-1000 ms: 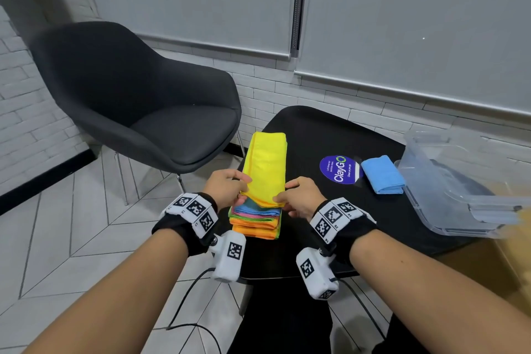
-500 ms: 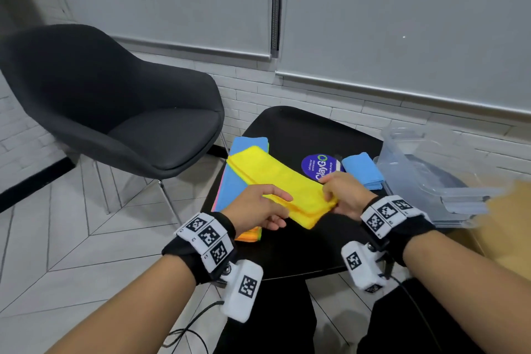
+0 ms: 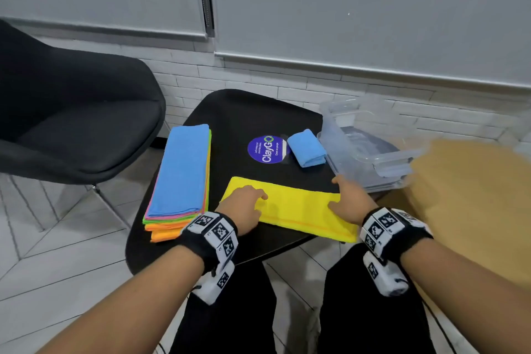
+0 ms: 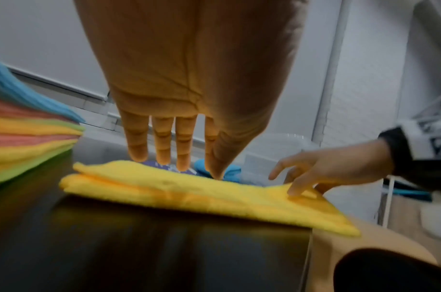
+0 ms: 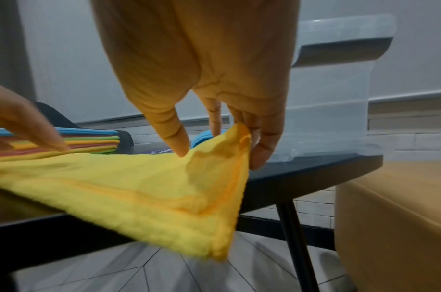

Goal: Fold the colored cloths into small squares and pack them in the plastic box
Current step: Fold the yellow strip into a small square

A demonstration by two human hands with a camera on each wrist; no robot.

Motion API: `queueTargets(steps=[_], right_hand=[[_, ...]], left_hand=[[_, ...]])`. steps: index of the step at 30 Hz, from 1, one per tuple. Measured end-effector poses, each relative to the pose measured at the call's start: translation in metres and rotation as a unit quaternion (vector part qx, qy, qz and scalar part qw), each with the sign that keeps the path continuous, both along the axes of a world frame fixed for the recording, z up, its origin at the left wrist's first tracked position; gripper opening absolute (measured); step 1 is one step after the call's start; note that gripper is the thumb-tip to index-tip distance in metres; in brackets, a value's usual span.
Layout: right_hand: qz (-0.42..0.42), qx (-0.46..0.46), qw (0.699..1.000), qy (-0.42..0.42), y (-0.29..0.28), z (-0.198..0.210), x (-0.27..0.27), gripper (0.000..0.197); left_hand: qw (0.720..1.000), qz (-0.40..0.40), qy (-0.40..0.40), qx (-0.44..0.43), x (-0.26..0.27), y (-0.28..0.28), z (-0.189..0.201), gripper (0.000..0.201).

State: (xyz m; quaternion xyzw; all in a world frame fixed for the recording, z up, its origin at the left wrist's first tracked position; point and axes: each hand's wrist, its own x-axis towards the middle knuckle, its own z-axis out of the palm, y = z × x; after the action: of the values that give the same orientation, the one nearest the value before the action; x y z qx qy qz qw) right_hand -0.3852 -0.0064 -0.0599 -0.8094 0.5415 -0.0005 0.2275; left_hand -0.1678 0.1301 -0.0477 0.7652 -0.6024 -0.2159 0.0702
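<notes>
Lying lengthwise across the near edge of the small black desk (image 3: 253,112), the long yellow microfibre cloth (image 3: 296,210) is laid out flat, likely so it can be doubled end over end into a square. The left hand (image 3: 244,207) rests on the cloth's left part with straight, spread fingers, apparently to pin it, while the right hand (image 3: 349,201) works its right end. The head view suggests both hands merely lie on the cloth; the right wrist view shows otherwise: the right hand's grip is a pinch, thumb above and fingers beneath the far right corner, which is lifted off the desk (the near right corner overhangs the edge). The left wrist view confirms the left grip is wide and flat, holding nothing. To the left sits the stack of coloured cloths with a blue one on top (image 3: 179,175); a small folded blue cloth (image 3: 306,148) waits just beside the clear plastic box (image 3: 365,141), not yet packed.
</notes>
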Motion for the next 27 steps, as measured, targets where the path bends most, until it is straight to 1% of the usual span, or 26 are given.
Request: queueTargets(steps=[3, 5, 7, 9, 11, 13, 15, 17, 19, 21, 24, 27], right_hand=[[-0.041, 0.021, 0.999, -0.003, 0.005, -0.009, -0.006, 0.068], [-0.081, 0.054, 0.995, -0.029, 0.004, -0.012, -0.012, 0.069], [-0.115, 0.075, 0.989, -0.060, 0.001, -0.013, -0.017, 0.065], [-0.137, 0.077, 0.983, -0.098, -0.003, -0.013, -0.020, 0.055], [-0.152, 0.083, 0.975, -0.143, -0.005, -0.014, -0.020, 0.057], [-0.157, 0.105, 0.965, -0.183, -0.007, -0.016, -0.018, 0.064], [-0.156, 0.118, 0.960, -0.199, -0.006, -0.018, -0.016, 0.069], [-0.145, 0.122, 0.962, -0.197, -0.004, -0.020, -0.017, 0.074], [-0.136, 0.112, 0.963, -0.204, -0.002, -0.023, -0.020, 0.073], [-0.137, 0.089, 0.961, -0.225, -0.002, -0.023, -0.024, 0.066], [-0.130, 0.040, 0.956, -0.258, -0.006, -0.016, -0.024, 0.050], [-0.129, -0.013, 0.960, -0.247, -0.009, -0.009, -0.021, 0.036]], left_hand=[[0.999, -0.009, -0.022, 0.047, -0.003, -0.001, -0.014, 0.044], [0.998, -0.010, -0.032, 0.048, -0.003, 0.001, -0.019, 0.044], [0.997, -0.008, -0.049, 0.053, -0.004, 0.004, -0.019, 0.043], [0.995, -0.001, -0.077, 0.069, -0.007, 0.008, -0.015, 0.042], [0.989, 0.012, -0.117, 0.087, -0.017, 0.012, -0.009, 0.043], [0.983, 0.027, -0.158, 0.089, -0.030, 0.015, -0.007, 0.053], [0.981, 0.025, -0.179, 0.071, -0.043, 0.015, -0.009, 0.075], [0.979, -0.005, -0.188, 0.075, -0.051, 0.011, -0.017, 0.101], [0.975, -0.033, -0.201, 0.088, -0.055, 0.005, -0.025, 0.119], [0.973, -0.046, -0.205, 0.099, -0.054, -0.002, -0.032, 0.128], [0.972, -0.059, -0.197, 0.116, -0.051, -0.013, -0.039, 0.132], [0.976, -0.051, -0.175, 0.115, -0.054, -0.021, -0.045, 0.134]])
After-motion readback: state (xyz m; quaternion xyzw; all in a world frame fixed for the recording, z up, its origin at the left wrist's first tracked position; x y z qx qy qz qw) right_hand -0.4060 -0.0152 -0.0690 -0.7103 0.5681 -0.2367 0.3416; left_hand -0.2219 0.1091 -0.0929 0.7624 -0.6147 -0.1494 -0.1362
